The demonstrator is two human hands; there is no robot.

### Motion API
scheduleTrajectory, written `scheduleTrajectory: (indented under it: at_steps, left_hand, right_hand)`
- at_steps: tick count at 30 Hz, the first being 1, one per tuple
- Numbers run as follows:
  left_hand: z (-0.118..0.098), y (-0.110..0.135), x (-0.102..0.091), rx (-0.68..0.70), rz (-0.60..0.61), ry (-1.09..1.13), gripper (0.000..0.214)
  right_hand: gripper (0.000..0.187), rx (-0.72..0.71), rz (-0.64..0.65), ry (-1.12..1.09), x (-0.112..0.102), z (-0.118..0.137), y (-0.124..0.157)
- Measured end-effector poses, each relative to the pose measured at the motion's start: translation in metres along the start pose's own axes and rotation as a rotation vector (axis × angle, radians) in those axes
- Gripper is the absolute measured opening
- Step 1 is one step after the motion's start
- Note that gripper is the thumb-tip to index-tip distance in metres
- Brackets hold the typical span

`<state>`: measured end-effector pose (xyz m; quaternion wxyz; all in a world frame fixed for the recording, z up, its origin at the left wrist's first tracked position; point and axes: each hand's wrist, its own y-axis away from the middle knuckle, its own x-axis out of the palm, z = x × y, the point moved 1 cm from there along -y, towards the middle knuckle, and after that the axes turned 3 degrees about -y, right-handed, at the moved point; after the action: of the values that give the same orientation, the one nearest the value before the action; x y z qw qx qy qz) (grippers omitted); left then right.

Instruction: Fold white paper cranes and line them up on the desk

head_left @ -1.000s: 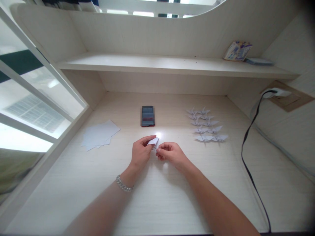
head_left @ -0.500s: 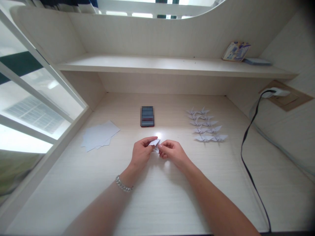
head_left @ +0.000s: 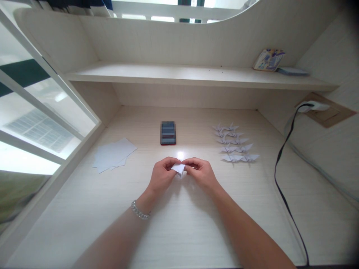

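Observation:
A small folded white paper point(head_left: 178, 169) is pinched between both hands above the middle of the desk, its point turned down toward me. My left hand point(head_left: 162, 173), with a silver chain bracelet on the wrist, grips its left side between thumb and fingers. On the right side, my right hand point(head_left: 199, 172) pinches the paper's edge, fingertips almost meeting the left ones. Off to the right stand several folded paper cranes point(head_left: 236, 148) in short rows. At the left lies a loose pile of white paper sheets point(head_left: 113, 154).
Beyond my hands a phone point(head_left: 168, 133) with a blurred screen lies on the desk point(head_left: 179, 231). A black cable point(head_left: 278, 183) runs from the wall socket point(head_left: 331, 112) down the right side. The shelf point(head_left: 168, 73) above holds a patterned packet point(head_left: 268, 59) and a flat bluish item.
The folded paper has turned, so its flat face and downward point now show. My right fingers have moved up to its top right edge; the left hand has shifted only slightly.

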<state>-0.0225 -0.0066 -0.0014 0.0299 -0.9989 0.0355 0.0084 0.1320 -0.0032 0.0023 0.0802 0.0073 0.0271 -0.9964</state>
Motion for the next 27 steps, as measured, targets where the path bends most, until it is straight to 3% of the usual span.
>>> scheduleTrajectory:
  at_steps: [5, 16, 22, 27]
  left_hand:
    - [-0.004, 0.001, -0.001, -0.016, 0.037, -0.025, 0.021]
    - [-0.003, -0.001, 0.002, -0.154, 0.079, 0.029, 0.027]
    - [0.001, -0.003, 0.001, -0.159, 0.018, 0.041, 0.026]
    - [0.001, -0.003, 0.001, -0.156, 0.012, 0.03, 0.025]
  right_hand:
    - [0.016, -0.011, 0.007, 0.035, -0.003, 0.002, 0.0]
    - [0.022, 0.12, 0.009, -0.028, -0.002, -0.009, -0.005]
    - [0.029, 0.196, -0.013, -0.236, -0.001, -0.01, -0.005]
    - [0.025, 0.177, 0.007, -0.134, 0.001, -0.008, -0.005]
